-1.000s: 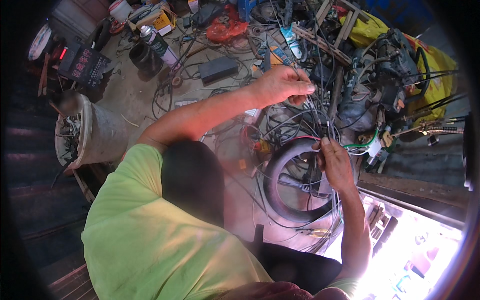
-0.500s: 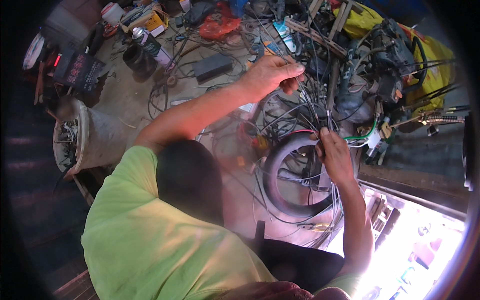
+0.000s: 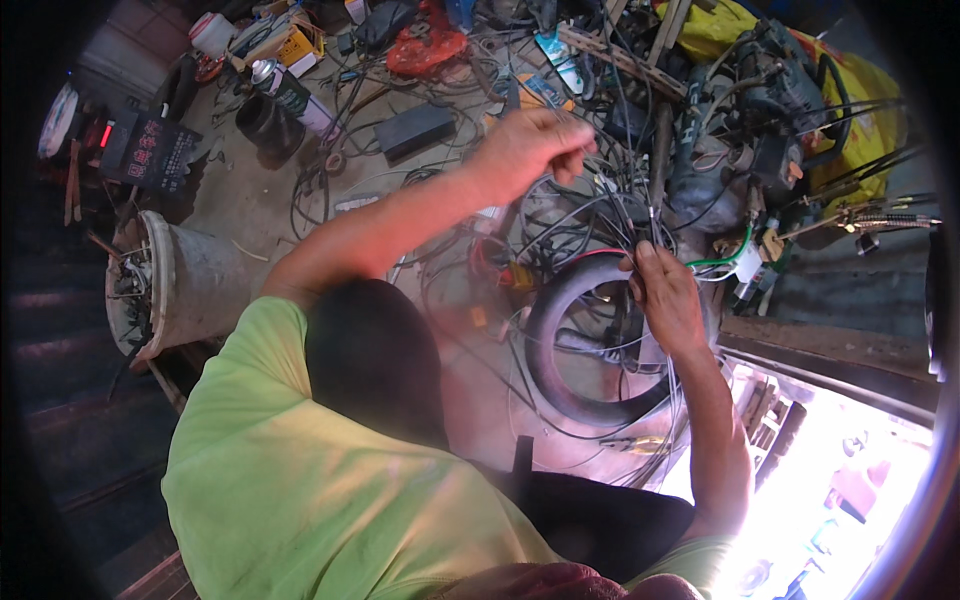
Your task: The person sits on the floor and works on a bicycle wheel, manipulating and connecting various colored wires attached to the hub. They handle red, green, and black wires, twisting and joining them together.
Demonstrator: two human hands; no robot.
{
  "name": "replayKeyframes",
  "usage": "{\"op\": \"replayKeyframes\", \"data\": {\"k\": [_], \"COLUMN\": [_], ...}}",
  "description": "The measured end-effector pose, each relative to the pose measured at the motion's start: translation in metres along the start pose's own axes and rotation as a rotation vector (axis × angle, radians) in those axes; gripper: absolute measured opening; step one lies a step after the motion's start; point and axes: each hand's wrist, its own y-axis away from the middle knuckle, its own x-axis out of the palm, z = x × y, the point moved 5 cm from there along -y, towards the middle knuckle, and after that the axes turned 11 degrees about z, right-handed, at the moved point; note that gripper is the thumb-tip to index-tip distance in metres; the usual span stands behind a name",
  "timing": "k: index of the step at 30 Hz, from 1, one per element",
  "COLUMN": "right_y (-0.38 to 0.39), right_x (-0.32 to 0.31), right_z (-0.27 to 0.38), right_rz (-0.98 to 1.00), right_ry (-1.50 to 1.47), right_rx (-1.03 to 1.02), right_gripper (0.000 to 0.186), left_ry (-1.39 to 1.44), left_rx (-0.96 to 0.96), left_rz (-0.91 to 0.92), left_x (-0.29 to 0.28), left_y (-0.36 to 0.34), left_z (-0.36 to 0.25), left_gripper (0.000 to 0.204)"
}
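A tangle of thin black cables hangs in front of a dirty engine block. My left hand is raised at the upper middle, with its fingers pinched on one thin cable of that tangle. Lower down, my right hand is closed around the bundle of black cables just above a black tyre. A green wire runs right of my right hand toward a white connector. My green shirt and dark hair fill the lower left.
A grey bucket of scrap stands at left. On the dusty floor lie a spray can, a flat black box, a red bag and loose wires. Yellow bodywork is at the upper right, with a bright opening below it.
My left hand has shifted slightly left and up along the cables. My right hand has stayed on the bundle above the tyre.
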Motion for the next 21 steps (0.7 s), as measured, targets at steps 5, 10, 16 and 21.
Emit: {"op": "replayKeyframes", "data": {"k": [5,10,16,21], "right_y": [-0.002,-0.001,-0.005,-0.003], "right_x": [0.004,-0.005,0.000,-0.005], "right_z": [-0.005,-0.010,-0.019,-0.013], "right_rz": [0.003,-0.012,0.007,-0.008], "right_ry": [-0.010,-0.017,0.005,-0.024], "right_rx": [0.017,0.016,0.041,0.051], "right_gripper": [0.046,0.047,0.047,0.048], "left_ry": [-0.087,0.136,-0.001,0.021], "left_rx": [-0.073,0.077,-0.007,0.016], "left_rz": [0.067,0.043,0.062,0.051], "left_x": [0.023,-0.013,0.010,0.003], "left_y": [0.004,-0.009,0.002,-0.002], "left_z": [-0.005,-0.006,-0.001,-0.002], "left_gripper": [0.030,0.031,0.024,0.026]}}
